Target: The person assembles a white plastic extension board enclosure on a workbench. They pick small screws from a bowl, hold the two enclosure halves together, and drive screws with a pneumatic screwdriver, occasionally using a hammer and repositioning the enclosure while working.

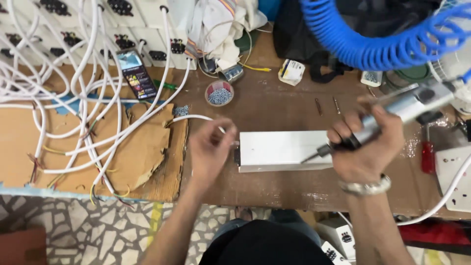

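Note:
A white rectangular box (282, 149) lies on the brown workbench (274, 103) in front of me. My left hand (210, 149) is at its left end, fingers pinched together near the box's dark socket end; whatever small thing they hold is too small to tell. My right hand (367, 145), with a metal watch on the wrist, grips a silver pneumatic screwdriver (400, 110) tilted down to the left. Its bit tip (309, 157) rests near the box's right part.
A blue coiled air hose (373, 41) hangs over the back right. A small cup of screws (219, 94), a phone (137, 73), many white cables (88, 113), torn cardboard (142, 147), a red screwdriver (428, 154) and a white socket plate (454, 176) lie around.

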